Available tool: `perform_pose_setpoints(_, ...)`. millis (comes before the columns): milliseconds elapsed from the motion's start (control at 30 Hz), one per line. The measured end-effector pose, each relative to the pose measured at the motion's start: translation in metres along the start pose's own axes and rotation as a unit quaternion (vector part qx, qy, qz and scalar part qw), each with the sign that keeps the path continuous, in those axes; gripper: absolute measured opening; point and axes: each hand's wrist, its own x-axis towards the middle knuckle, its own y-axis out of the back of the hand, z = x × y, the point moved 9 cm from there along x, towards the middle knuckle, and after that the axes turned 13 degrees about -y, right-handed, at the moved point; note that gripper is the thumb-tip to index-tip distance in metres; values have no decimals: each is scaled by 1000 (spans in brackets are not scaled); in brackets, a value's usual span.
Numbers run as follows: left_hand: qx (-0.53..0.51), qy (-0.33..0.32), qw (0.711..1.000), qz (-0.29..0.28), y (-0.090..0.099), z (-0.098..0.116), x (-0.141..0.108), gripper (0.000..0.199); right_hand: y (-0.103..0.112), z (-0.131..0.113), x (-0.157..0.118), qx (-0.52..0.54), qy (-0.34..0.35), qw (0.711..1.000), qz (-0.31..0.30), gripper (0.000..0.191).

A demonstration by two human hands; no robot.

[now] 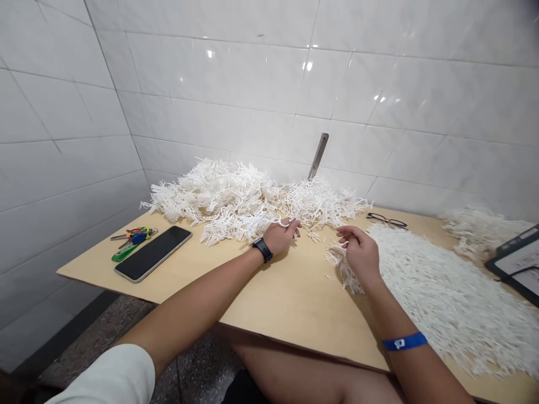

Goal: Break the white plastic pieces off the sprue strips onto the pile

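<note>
My left hand [281,235], with a black watch on the wrist, is closed in a pinch at the front of a tangled heap of thin white branching strands [227,193]. A thin white strand [286,224] shows at its fingertips. Further right, my right hand [362,252] is held with its fingers curled and pressed together, above a small clump of white strands [347,272]. Whatever those fingers may hold is hidden. Beside the right hand spreads a wide layer of short loose white pieces [446,297].
On the table [286,297] at left lie a phone [154,253], keys [137,234] and a green-handled tool [123,252]. Glasses [386,220] rest near the tiled wall. A metal bar [319,156] stands behind the heap. A dark-framed object [520,261] is at right.
</note>
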Motion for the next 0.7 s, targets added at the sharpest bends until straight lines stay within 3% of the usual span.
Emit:
perform_pose_setpoints(100,19,6,1000,-22,-3,2,-2,45,-7,-11,-7,75,-8,996,-38,35)
perform_pose_setpoints(200,36,16,999,-30,-4,1,-3,45,-44,-31,-30,143,-18,972,-184,36)
perform_pose_setpoints(300,20,32,999,-10,-2,-5,-3,43,-100,-24,-69,183,-137,899,-374,25)
perform_pose_setpoints(367,-28,45,998,15,0,-13,-3,43,-124,-9,-89,224,-233,842,-433,16)
perform_pose_setpoints(433,-74,58,995,30,0,-20,-2,43,-134,6,-91,282,-289,813,-420,12)
perform_pose_setpoints(467,-87,62,994,31,0,-23,-1,42,-133,15,-84,311,-303,813,-389,12)
perform_pose_setpoints(600,-95,66,993,29,-1,-25,0,38,-100,50,-36,354,-283,871,-187,13)
perform_pose_setpoints(700,-111,66,991,30,-3,-21,0,37,-74,68,-8,339,-236,907,-86,15)
